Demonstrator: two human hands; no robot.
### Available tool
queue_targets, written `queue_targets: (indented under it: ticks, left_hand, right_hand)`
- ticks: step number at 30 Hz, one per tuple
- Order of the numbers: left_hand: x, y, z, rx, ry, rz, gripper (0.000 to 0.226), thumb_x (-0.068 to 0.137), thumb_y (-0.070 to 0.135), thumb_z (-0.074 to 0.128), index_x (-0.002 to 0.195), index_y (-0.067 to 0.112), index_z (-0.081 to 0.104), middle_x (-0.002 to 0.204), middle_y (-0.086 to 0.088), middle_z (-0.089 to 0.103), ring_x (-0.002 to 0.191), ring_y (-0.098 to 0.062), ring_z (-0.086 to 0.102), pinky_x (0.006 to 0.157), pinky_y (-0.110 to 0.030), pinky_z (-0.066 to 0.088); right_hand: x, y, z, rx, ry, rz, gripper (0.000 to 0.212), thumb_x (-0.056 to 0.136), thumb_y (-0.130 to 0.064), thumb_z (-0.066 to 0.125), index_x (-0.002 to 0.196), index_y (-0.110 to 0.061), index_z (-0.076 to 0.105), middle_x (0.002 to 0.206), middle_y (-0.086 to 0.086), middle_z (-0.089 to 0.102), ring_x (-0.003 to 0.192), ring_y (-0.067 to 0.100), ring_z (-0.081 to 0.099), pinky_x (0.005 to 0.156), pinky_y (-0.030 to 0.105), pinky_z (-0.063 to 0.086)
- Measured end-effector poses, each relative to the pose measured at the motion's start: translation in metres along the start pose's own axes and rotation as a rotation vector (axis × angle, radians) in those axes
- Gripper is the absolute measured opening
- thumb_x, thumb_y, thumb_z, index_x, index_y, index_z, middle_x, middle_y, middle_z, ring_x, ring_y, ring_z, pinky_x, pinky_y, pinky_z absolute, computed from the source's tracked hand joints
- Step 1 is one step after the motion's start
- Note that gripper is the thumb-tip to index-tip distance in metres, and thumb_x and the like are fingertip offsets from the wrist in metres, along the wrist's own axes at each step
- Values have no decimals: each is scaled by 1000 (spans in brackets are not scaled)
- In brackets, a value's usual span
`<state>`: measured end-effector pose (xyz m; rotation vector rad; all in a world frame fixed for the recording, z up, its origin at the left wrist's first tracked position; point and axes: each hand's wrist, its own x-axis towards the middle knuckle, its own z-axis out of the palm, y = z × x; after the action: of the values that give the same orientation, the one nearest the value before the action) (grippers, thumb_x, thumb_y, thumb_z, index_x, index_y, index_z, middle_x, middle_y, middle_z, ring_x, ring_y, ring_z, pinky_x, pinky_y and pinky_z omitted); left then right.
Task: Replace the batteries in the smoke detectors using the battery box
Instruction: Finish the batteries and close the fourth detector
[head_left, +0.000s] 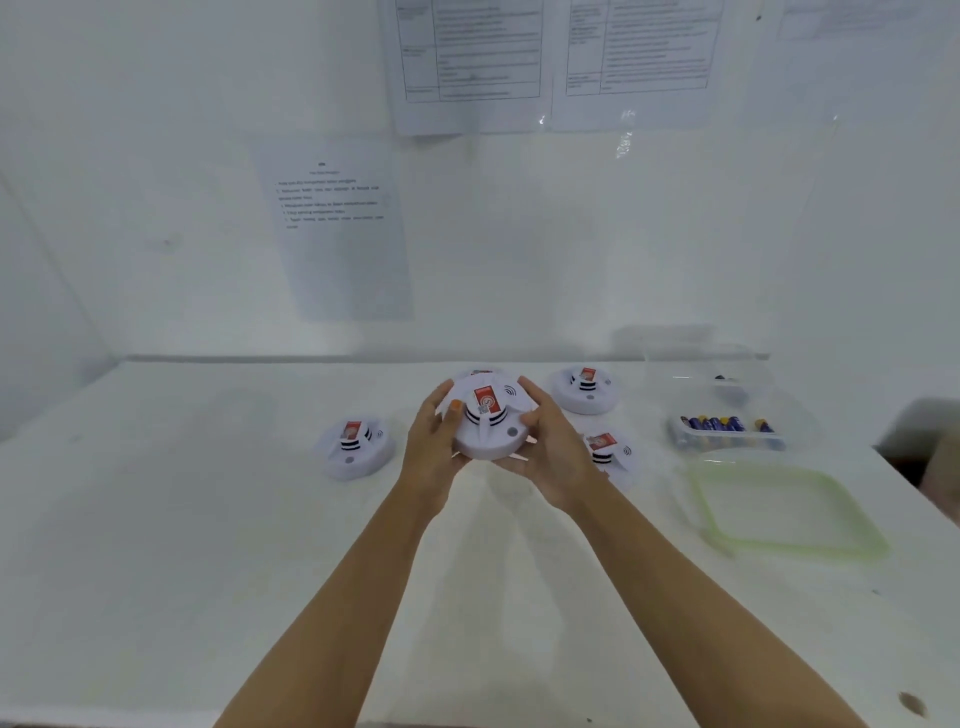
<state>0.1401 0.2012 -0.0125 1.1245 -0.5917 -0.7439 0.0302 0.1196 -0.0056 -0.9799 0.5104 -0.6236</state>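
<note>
A white round smoke detector (491, 428) with a red label is held above the middle of the table. My left hand (434, 452) grips its left side with the thumb on top, and my right hand (550, 457) grips its right side from below. Three more detectors lie on the table: one to the left (356, 449), one at the back right (587, 389), and one (610, 452) partly hidden behind my right hand. Behind the held one, the top of another detector (480, 373) peeks out. A clear battery box (727, 434) with several blue batteries stands to the right.
The box's lid (784, 509) with a green rim lies flat near the right edge of the white table (208, 545). A second clear container (727, 384) stands behind the battery box. Printed sheets hang on the wall behind.
</note>
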Motion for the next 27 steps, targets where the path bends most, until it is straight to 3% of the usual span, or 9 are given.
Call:
queue_targets:
  ticks: [2, 4, 7, 11, 13, 16, 19, 21, 27]
  left_hand:
    - [4, -2, -11, -3, -47, -4, 23, 98, 16, 43, 113, 31, 50, 103, 12, 68, 94, -8, 65, 68, -24, 56]
    - [9, -5, -22, 9, -75, -32, 26, 98, 14, 43, 119, 30, 46, 109, 10, 65, 97, -10, 64, 72, -25, 55]
    - [14, -8, -35, 61, -122, -75, 37, 98, 12, 44, 131, 28, 40, 121, 2, 58, 108, -18, 59, 77, -27, 54]
    - [24, -14, -45, 133, -215, -99, 30, 98, 6, 41, 112, 31, 50, 102, 12, 65, 92, -6, 64, 70, -20, 55]
    - [29, -17, -47, 126, -247, -125, 30, 98, 5, 40, 109, 31, 49, 96, 16, 67, 86, -3, 66, 69, -19, 55]
    - [37, -26, -47, 114, -262, -144, 30, 98, 4, 37, 107, 30, 51, 87, 18, 72, 80, 0, 68, 69, -20, 56]
    - [42, -34, -47, 111, -232, -186, 37, 99, 8, 38, 134, 22, 42, 118, 4, 64, 102, -11, 63, 87, -30, 52]
    - [44, -39, -45, 130, -216, -199, 42, 100, 9, 38, 141, 18, 35, 132, -2, 53, 115, -19, 55, 97, -36, 47]
    - [46, -50, -39, 166, -157, -178, 48, 99, 16, 43, 146, 17, 32, 143, -5, 46, 128, -24, 47, 108, -47, 37]
  right_hand:
    - [6, 8, 8, 19, 23, -5, 48, 87, -4, 37, 129, -26, 49, 126, 8, 56, 114, 30, 55, 85, 43, 53]
    - [10, 18, 15, 33, 62, 4, 47, 87, -2, 39, 127, -23, 48, 126, 11, 55, 110, 31, 56, 85, 46, 52]
    - [12, 30, 20, 43, 106, 36, 42, 84, 1, 42, 119, -24, 47, 122, 13, 53, 99, 29, 57, 72, 41, 56]
    - [17, 40, 17, -36, 129, 41, 50, 83, 6, 43, 121, -26, 43, 118, 10, 54, 99, 27, 58, 60, 33, 55]
    - [20, 42, 13, -63, 123, 39, 52, 84, 7, 43, 123, -27, 43, 119, 9, 56, 102, 28, 58, 59, 33, 55]
    - [23, 43, 8, -77, 119, 30, 53, 85, 10, 43, 125, -24, 41, 113, 11, 57, 93, 24, 61, 55, 32, 56]
    - [26, 46, 0, -98, 114, 33, 54, 84, 13, 45, 124, -22, 39, 109, 14, 57, 89, 26, 61, 60, 37, 59]
    - [28, 47, -5, -91, 112, 33, 55, 83, 14, 46, 123, -22, 38, 108, 15, 56, 91, 28, 61, 65, 41, 58]
    - [33, 51, -12, -48, 141, 6, 54, 83, 13, 49, 122, -23, 40, 107, 13, 60, 91, 28, 62, 69, 44, 57]
